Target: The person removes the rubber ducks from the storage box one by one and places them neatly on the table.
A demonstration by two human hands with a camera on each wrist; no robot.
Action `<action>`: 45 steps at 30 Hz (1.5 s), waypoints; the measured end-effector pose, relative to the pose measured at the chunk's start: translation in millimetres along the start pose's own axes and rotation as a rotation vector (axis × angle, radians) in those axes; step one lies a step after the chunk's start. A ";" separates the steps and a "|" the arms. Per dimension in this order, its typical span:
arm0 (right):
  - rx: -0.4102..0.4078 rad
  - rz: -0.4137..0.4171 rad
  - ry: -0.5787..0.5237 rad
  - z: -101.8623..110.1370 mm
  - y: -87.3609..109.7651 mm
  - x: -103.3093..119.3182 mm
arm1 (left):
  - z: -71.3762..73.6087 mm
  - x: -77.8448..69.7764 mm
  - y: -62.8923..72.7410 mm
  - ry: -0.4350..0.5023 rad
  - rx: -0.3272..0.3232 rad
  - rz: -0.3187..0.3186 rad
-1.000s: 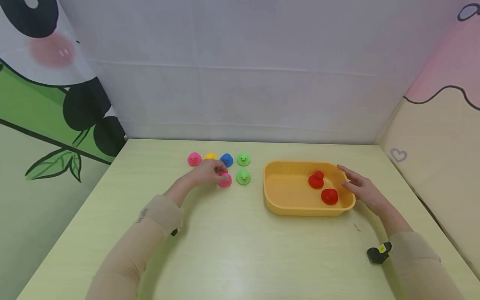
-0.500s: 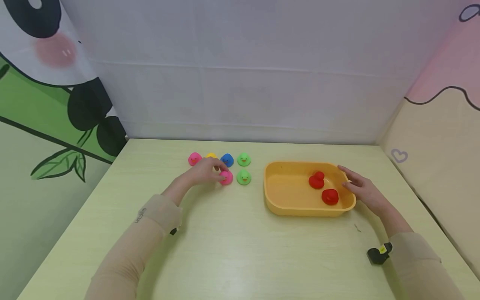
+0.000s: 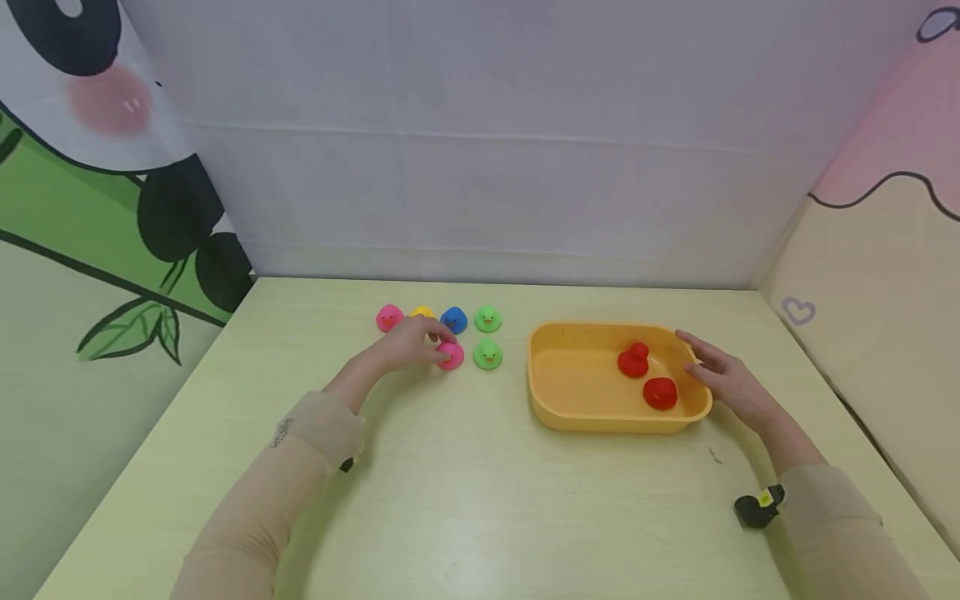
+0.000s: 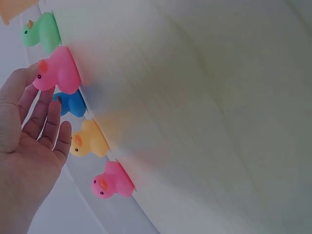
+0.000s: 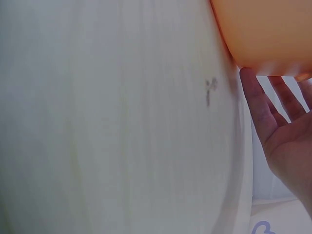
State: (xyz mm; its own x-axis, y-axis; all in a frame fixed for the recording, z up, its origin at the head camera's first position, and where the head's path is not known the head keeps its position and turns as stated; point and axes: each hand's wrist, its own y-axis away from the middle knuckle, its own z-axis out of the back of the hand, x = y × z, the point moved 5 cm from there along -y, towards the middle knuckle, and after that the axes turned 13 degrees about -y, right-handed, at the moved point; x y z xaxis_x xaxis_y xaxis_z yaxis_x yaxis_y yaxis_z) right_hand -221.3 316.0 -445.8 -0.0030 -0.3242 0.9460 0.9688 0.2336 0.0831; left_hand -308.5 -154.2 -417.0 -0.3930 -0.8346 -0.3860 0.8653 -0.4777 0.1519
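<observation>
Pale surface (image 3: pixel 465 500) bears a tray (image 3: pixel 577 375), probably steadied by the spread right hand (image 3: pixel 731 387). Left of it, left hand (image 3: pixel 405 344) pinches a pink duck (image 3: pixel 453 357).

Cartoon side panels (image 3: pixel 105 250) and a pale backdrop (image 3: pixel 487 167) make the table (image 3: pixel 480 517) a booth-like workspace.

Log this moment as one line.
Left hand: pinches nearer pink duck; right hand: touches yellow tray, right end; inside: two red toys; also: farther pink duck, yellow duck, blue duck, two green ducks
</observation>
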 end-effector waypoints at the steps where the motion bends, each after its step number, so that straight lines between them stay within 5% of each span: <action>1: 0.000 0.000 -0.001 0.1 -0.2 -0.5 | 0.2 -0.2 -0.1 0.001 -0.004 0.001; 9: 0.000 0.003 0.000 0.7 -0.6 -2.8 | 8.9 -13.4 4.3 -0.003 -0.063 -0.052; 21: 0.001 0.002 0.012 0.9 -1.1 1.6 | 22.6 -57.6 15.2 -0.007 -0.231 -0.191; 32: 0.002 -0.003 0.010 2.0 -2.1 -0.7 | 14.7 -98.4 16.4 -0.015 -0.260 -0.170; 45: 0.013 -0.014 -0.009 2.1 -5.5 -2.5 | 3.8 -150.6 6.5 0.056 -0.311 -0.293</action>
State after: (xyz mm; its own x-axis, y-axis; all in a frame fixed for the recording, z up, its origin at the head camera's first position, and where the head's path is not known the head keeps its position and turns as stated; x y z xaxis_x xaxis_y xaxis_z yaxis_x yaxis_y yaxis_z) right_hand -227.0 317.4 -448.0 -0.0190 -0.3190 0.9475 0.9654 0.2405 0.1003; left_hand -244.9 -32.7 -354.4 -0.6258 -0.6560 -0.4219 0.7758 -0.5796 -0.2494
